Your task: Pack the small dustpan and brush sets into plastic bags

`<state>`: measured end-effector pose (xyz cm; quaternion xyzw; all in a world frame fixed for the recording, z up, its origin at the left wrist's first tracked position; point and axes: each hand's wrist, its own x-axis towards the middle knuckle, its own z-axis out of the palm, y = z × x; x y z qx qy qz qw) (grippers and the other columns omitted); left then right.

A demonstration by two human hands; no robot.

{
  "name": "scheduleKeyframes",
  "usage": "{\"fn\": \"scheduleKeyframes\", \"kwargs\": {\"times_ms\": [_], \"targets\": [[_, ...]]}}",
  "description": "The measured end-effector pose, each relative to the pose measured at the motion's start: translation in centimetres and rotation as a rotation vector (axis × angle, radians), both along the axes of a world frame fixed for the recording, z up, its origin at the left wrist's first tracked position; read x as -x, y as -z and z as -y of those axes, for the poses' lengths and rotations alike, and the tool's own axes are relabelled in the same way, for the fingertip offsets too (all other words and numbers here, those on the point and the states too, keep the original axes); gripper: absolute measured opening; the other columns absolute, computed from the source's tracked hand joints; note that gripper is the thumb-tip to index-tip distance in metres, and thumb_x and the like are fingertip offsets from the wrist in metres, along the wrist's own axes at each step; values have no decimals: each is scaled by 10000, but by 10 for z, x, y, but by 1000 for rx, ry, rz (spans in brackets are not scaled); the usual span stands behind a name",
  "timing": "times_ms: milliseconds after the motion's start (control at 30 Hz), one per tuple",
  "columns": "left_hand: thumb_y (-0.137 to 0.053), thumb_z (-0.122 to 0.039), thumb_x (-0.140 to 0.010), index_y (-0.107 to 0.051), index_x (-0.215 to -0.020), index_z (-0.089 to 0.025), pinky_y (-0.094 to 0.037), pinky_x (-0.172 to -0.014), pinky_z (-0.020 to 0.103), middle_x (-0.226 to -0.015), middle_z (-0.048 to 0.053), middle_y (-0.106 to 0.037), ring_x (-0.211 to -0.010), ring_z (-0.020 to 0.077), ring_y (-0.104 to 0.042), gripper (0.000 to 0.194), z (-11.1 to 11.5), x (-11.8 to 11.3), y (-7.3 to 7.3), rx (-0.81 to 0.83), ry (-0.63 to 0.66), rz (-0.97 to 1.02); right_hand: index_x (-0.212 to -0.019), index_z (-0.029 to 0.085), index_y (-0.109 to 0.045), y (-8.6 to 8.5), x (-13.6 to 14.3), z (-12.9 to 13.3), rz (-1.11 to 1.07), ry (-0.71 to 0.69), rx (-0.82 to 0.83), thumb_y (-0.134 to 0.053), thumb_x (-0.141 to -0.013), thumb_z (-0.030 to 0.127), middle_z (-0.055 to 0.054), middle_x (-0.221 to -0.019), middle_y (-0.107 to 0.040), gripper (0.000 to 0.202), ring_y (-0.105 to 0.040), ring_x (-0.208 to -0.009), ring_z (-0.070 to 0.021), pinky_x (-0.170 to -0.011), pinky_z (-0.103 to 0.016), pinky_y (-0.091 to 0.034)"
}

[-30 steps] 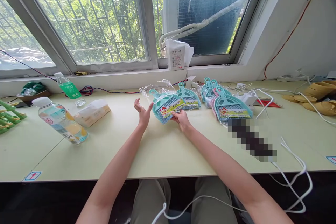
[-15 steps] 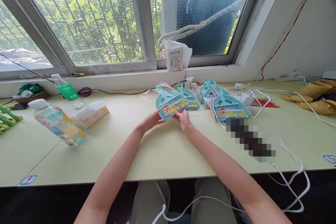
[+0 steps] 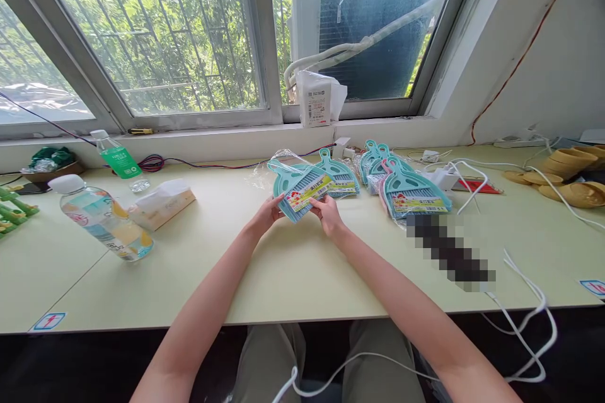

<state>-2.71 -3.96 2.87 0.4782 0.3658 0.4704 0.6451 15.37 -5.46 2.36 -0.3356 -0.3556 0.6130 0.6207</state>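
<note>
Between my two hands is a teal dustpan and brush set in clear plastic, with a yellow printed label across its front. My left hand grips its lower left edge, fingers partly behind it. At the lower right edge my right hand pinches it, thumb on the front. The set is tilted and overlaps a second packed dustpan set lying just behind on the table. Off to the right lies a pile of wrapped dustpan sets, mostly teal with a pink edge showing.
A drink bottle, a green-labelled bottle and a tissue pack stand on the left of the table. White cables hang over the front edge at right. Brown rounded objects lie far right.
The dustpan set in my hands has shifted slightly left and toward me, and turned to a steeper tilt. My left hand has moved up along its left edge.
</note>
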Motion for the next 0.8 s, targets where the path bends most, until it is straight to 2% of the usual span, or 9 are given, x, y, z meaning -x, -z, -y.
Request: {"fn": "scheduleKeyframes", "kwargs": {"times_ms": [100,200,400,567,800], "targets": [[-654,-445,-777,-634,-1113,-172,-519,-916,404,-1136,114,-680,-1075,285,-629,434,-1,-1,2,4,-1,-20,-1115,269,-508,-4,0,2,-19,-4,-15,-650,-721,152,-6,-1025,-668,435,-644,-999,-188,-926,-406,-539],[-664,-439,-763,-643,-1091,-184,-530,-893,402,-1131,106,-682,-1064,288,-635,416,-3,0,3,-6,-28,-31,-1279,355,-384,-6,1,4,-27,-14,-62,-641,-720,142,18,-1112,-638,651,-619,-1050,-168,-953,-401,-519],[-687,-421,-735,-660,-1043,-167,-557,-793,363,-1080,117,-701,-983,283,-665,401,-4,2,2,-9,-79,-60,-1419,438,-153,-7,4,7,-17,-53,-165,-660,-714,179,29,-1269,-561,906,-566,-1126,-146,-1012,-386,-466],[-708,-419,-717,-653,-1075,-154,-561,-720,326,-1059,114,-710,-906,262,-682,449,-2,2,-1,-17,-95,-64,-1444,431,-93,-6,5,6,35,-5,-181,-667,-714,234,11,-1305,-533,949,-553,-1128,-160,-961,-403,-499],[-695,-427,-732,-648,-1071,-152,-550,-710,335,-1036,109,-714,-874,253,-686,439,-2,2,0,-53,-90,-99,-1340,312,-256,-2,11,6,85,131,-162,-657,-705,182,-45,-1246,-573,761,-584,-1094,-159,-940,-352,-509]]}}
